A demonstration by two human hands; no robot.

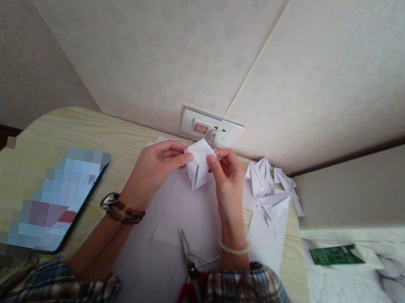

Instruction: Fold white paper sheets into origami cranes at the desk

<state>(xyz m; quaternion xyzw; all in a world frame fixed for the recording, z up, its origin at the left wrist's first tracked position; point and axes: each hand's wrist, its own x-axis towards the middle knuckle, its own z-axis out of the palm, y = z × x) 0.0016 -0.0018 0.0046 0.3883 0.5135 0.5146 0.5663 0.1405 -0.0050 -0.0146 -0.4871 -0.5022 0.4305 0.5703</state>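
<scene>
At the bottom of the frame my plaid sleeves (251,296) bunch softly around both forearms. Between them, low and right of centre, the scissors (193,275) lie with dull metal blades pointing up the frame and red and black handles partly hidden by my right sleeve. On the left, a phone (65,232) rests flat, its glossy screen blurred into blocks. Smooth white sheets (171,214) spread beneath my wrists, over the pale, wood-grained table (125,145). I wear brown beads on one wrist and small white ones on the other.

Just above the middle of the frame, the folded paper (199,165) sits between my hands, raised above the sheets. Its long axis runs up and down the frame, with a point at each end; neither hand is nearer. My left hand (159,162) pinches its left corner, my right hand (227,177) its right, thumbs in front and fingertips behind. It is matte, crisply creased, with a narrow slit in its lower half.

To the right stand spiky folded pieces (262,180). Farther off, a glossy white socket (190,120) meets the faintly patterned wall (159,39).
</scene>
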